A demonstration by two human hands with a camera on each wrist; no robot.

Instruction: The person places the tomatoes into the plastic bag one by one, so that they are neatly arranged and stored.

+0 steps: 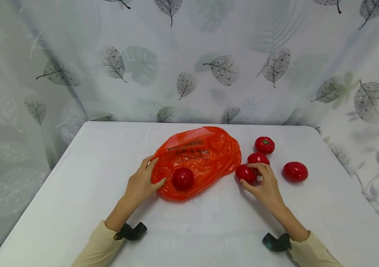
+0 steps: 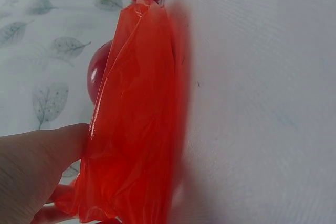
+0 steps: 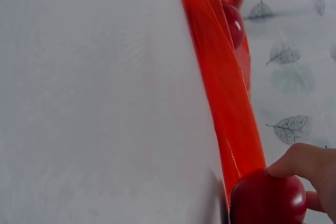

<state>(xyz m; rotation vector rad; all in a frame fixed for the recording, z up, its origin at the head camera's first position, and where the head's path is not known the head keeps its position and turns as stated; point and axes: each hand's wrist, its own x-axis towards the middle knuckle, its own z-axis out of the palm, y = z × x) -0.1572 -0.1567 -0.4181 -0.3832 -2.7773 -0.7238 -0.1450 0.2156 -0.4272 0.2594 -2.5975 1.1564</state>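
Observation:
An orange-red plastic bag [image 1: 206,167] with dark print lies on the white table, one tomato [image 1: 183,178] resting on its near left part. My left hand [image 1: 144,181] holds the bag's left edge, thumb and fingers apart on either side; in the left wrist view, the thumb [image 2: 73,140] touches the bag [image 2: 131,114]. Just off the bag's right side, my right hand [image 1: 265,185] grips another tomato [image 1: 245,174] between thumb and fingers. The right wrist view shows the thumb pressed on this tomato [image 3: 268,198]. Its underside is hidden there.
Behind the held tomato is a second one [image 1: 258,158], close against it. A tomato with a green stem mark [image 1: 264,145] sits farther back, and another [image 1: 295,172] lies to the right. A leaf-patterned curtain [image 1: 189,63] hangs behind the white table [image 1: 209,230].

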